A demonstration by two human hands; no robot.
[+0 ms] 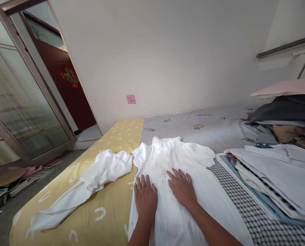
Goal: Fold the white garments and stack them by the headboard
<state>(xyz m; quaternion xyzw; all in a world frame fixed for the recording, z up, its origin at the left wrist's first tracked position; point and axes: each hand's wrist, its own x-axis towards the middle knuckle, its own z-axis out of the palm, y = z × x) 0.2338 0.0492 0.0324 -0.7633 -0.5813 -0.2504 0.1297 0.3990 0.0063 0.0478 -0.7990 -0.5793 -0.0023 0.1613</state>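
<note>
A white pleated dress [165, 160] lies spread flat on the bed, its collar toward the wall and short sleeves out to both sides. My left hand [145, 196] rests palm down on the dress's left half, fingers stretched out. My right hand [181, 188] lies flat on the middle of the dress, fingers slightly spread. Neither hand holds anything. A second white garment [91, 181] lies crumpled to the left on the yellow sheet [65, 205], apart from both hands.
The bed has a black-and-white checked sheet [213, 133] on the right side. A stack of folded clothes [270, 181] sits at the right, with darker piled garments [285, 116] behind it. A glass sliding door [19, 99] and floor clutter [11, 184] are at the left.
</note>
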